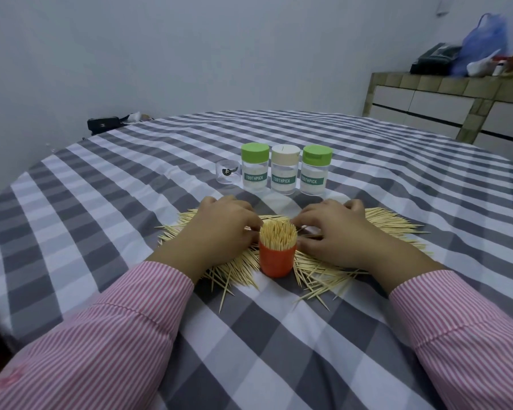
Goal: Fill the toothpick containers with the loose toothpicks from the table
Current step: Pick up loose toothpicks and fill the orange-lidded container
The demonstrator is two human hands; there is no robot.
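Note:
An orange container (276,260) stands upright in front of me, packed with toothpicks that stick out of its top. Loose toothpicks (332,269) lie in a wide pile around it on the checked cloth. My left hand (219,229) rests palm down on the pile left of the container, fingertips curled at a few toothpicks near its rim. On the right side my right hand (335,232) lies the same way, its fingers pinching toothpicks behind the container. Three lidded jars labelled TOOTHPICK stand behind: green lid (254,167), cream lid (285,169), green lid (316,170).
A small clear cap (227,172) sits left of the jars. The grey-and-white checked tablecloth (131,179) covers a round table. A black bag (104,124) lies at the far left edge. A cabinet (444,108) with bags on top stands at the right.

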